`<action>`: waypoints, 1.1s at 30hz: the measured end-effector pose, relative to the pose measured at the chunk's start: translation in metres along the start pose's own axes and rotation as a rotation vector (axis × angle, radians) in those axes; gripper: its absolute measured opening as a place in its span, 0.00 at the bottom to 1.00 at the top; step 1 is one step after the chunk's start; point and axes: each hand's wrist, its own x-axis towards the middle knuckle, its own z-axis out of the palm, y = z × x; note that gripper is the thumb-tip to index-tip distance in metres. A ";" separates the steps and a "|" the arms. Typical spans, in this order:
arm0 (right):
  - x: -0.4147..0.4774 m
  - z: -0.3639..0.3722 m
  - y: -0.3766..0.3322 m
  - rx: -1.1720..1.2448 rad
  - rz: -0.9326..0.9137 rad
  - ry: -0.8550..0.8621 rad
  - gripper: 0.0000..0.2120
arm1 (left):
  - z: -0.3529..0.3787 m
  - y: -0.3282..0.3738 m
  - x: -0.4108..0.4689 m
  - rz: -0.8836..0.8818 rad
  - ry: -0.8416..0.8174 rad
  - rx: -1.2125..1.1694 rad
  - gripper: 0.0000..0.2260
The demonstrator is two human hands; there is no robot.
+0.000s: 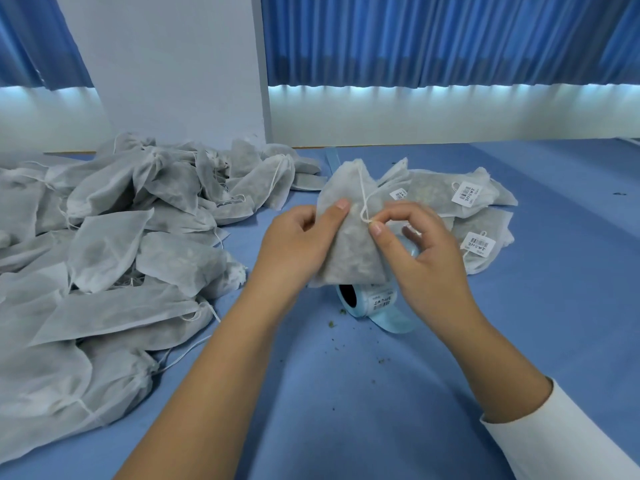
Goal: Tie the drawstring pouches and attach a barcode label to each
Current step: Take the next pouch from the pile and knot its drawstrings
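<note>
Mid-frame, the left grip [294, 237] clamps the pouch [346, 261]; the right grip [426, 251] pinches its drawstring [362, 199]. Best pull it taut before knotting.

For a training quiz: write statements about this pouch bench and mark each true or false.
1. The left hand grips the held pouch. True.
2. The right hand holds a barcode label. False: it pinches the pouch's drawstring.
3. The label roll lies on the table under the held pouch. True.
4. The labelled pouches lie on the person's left. False: they lie right; the pile on the left shows no labels.
</note>
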 end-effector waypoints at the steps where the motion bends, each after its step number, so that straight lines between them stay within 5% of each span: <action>1: -0.002 0.003 0.000 -0.111 -0.044 0.016 0.07 | 0.000 -0.001 0.001 0.012 0.039 0.027 0.19; 6: -0.008 0.009 0.002 -0.291 -0.172 -0.062 0.03 | 0.002 -0.004 0.004 0.000 0.071 0.074 0.21; 11: -0.005 0.005 -0.002 -0.236 -0.106 -0.123 0.06 | 0.000 -0.006 0.003 -0.070 -0.101 -0.010 0.15; 16: 0.001 -0.003 -0.004 0.110 0.140 -0.213 0.23 | -0.006 -0.009 0.009 -0.147 -0.055 -0.150 0.15; 23: 0.010 -0.010 0.017 -0.096 0.468 -0.279 0.29 | -0.013 -0.015 0.018 -0.107 0.078 -0.168 0.09; 27: 0.014 -0.021 0.013 0.002 0.652 -0.501 0.31 | -0.019 -0.017 0.020 -0.098 0.120 -0.188 0.10; 33: 0.011 -0.028 0.016 -0.026 0.565 -0.824 0.53 | -0.019 -0.019 0.021 -0.098 0.125 -0.170 0.11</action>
